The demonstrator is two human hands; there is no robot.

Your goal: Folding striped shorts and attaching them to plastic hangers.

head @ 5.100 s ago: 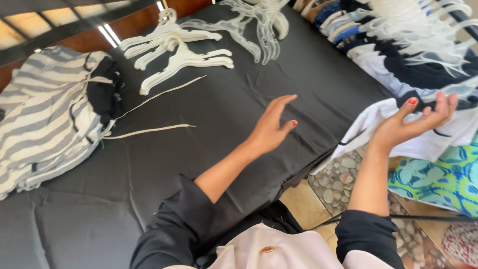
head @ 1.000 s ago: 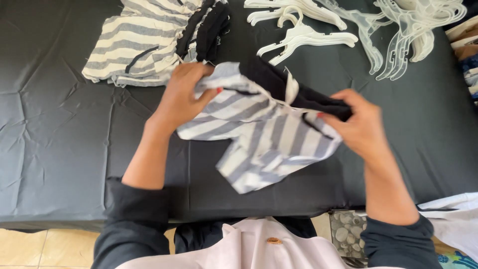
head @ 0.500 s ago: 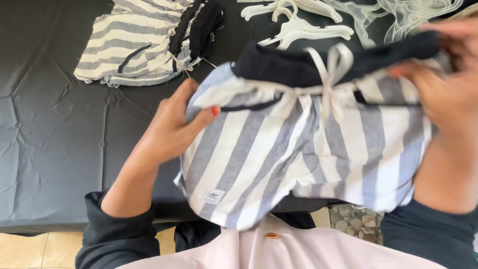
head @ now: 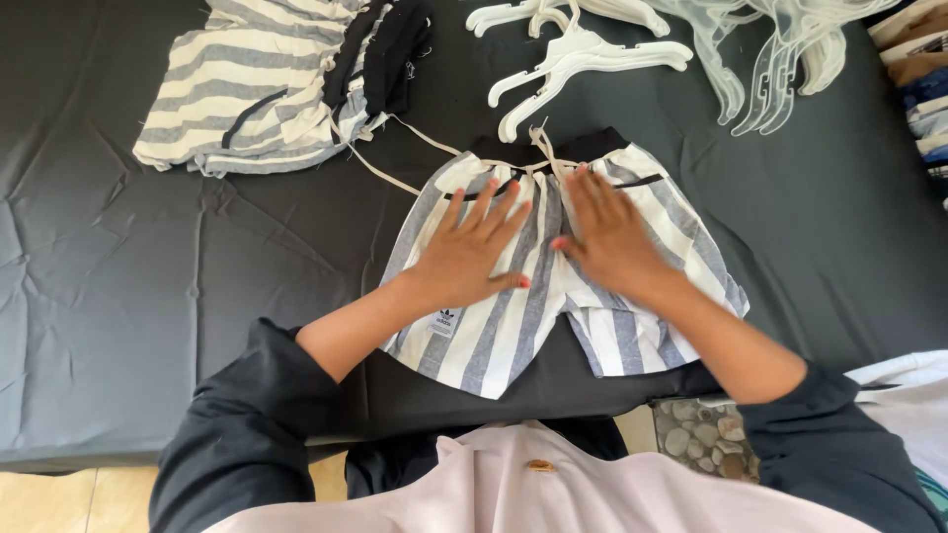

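Two hands lie flat, palms down, fingers (head: 491, 209) spread and grasping nothing, on a pair of grey-and-white striped shorts (head: 513, 326) spread at the table's (head: 118, 296) centre: left hand (head: 472, 255) on the left leg, right hand (head: 607, 237) just beside it at 3 o'clock on the right leg. Black waistband (head: 592, 148) and drawstring point to 12 o'clock, hem to 6. At 10 o'clock, well apart, sits a pile of folded striped shorts (head: 257, 89); white plastic hangers (head: 583, 54) lie at 12 to 1 o'clock, clear hangers (head: 780, 59) beside them.
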